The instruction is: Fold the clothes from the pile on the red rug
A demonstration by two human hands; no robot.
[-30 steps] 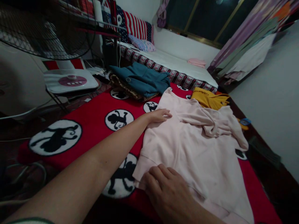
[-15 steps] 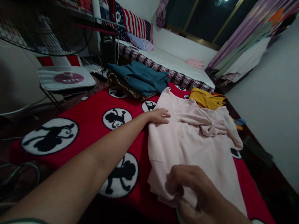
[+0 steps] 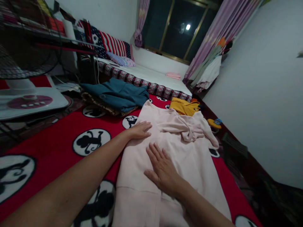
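Observation:
A pale pink long-sleeved top (image 3: pixel 184 157) lies spread on a red blanket (image 3: pixel 59 135) patterned with black figures in white circles. One sleeve is folded across its upper part. My left hand (image 3: pixel 140 130) rests on the top's left edge near the shoulder, fingers stretched out. Lower down, my right hand (image 3: pixel 163 171) lies flat on the fabric with its fingers spread. Neither hand grips anything.
Beyond the top sit a folded teal garment (image 3: pixel 118 94) and a yellow garment (image 3: pixel 184 106). A fan (image 3: pixel 26 97) stands at the left. Behind is a bed (image 3: pixel 146 72) with cushions; a wall (image 3: pixel 265 94) runs along the right.
My right hand has let go of the top's lower edge and moved up onto its middle, opening flat. The lower part now lies smoother. My left hand stays near the shoulder; the view has shifted.

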